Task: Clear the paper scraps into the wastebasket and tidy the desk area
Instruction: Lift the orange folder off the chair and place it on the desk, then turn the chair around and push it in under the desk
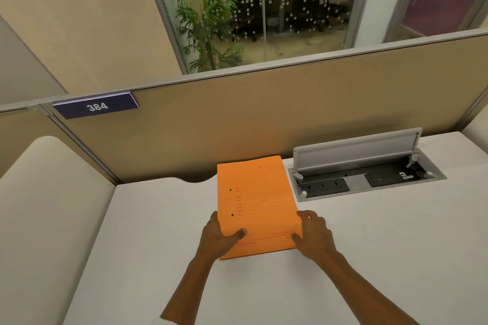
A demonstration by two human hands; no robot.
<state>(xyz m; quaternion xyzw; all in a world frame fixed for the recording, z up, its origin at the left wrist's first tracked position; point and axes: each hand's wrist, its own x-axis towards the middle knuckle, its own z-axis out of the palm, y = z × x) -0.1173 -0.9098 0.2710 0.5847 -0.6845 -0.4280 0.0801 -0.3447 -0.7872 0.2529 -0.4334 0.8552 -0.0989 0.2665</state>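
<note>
Orange file folder (257, 206) lies flat on the white bench (383, 245), near edge gripped from both sides. Left hand (220, 236) clasps left corner, thumb on top, fingers underneath, hidden. Right hand (314, 233) curls around right corner, thumb on cover. Red cover print too blurred to read.

A single wide-angle view from a camera worn on the person's head, looking forward and steeply down over a white desk (369, 245). The desk fills the lower frame, close beneath the lens. At twelve o'clock, a tan partition (264, 119) crosses the view; beyond it, farther off, a glass wall (303, 2).
</note>
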